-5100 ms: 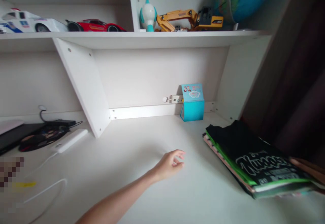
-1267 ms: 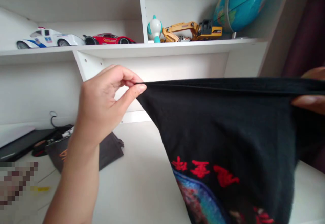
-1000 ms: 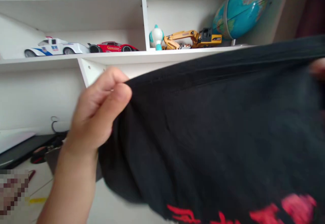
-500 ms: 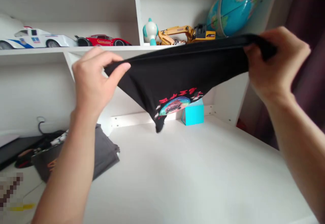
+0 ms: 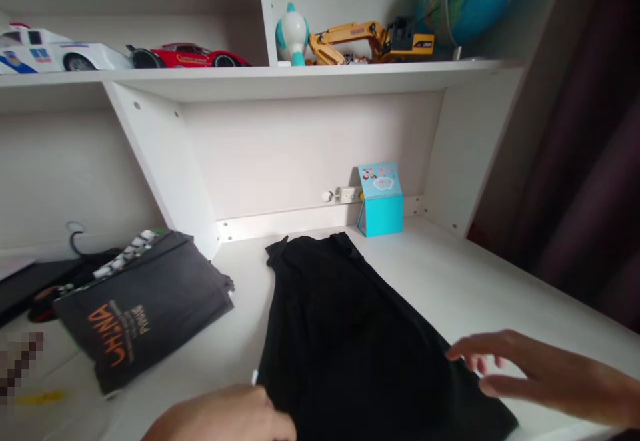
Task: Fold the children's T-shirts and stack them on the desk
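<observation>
A black T-shirt (image 5: pixel 345 334) lies on the white desk with its printed side out of sight and its sleeves toward the wall. Beside its right edge hovers my right hand (image 5: pixel 535 374), open, with thumb and fingers apart and nothing held. My left hand (image 5: pixel 235 417) is at the bottom of the view by the shirt's lower left edge. Its fingertips are turned down and cut off by the frame, so whether it grips the cloth is hidden. A small white tag (image 5: pixel 255 377) shows at the shirt's left edge.
Folded dark grey clothing (image 5: pixel 160 307) with orange lettering rests on the left, near a hanger hook (image 5: pixel 75 244). A turquoise desk calendar (image 5: pixel 383 214) stands by the back wall. Overhead, the shelf (image 5: pixel 320 81) bears toy cars, a toy excavator (image 5: pixel 375 41) and a globe (image 5: pixel 465 1).
The T-shirt, held stretched in the air between both hands before, now lies on the desk. Both hands have come down, and the right one has let go. The view has tilted down.
</observation>
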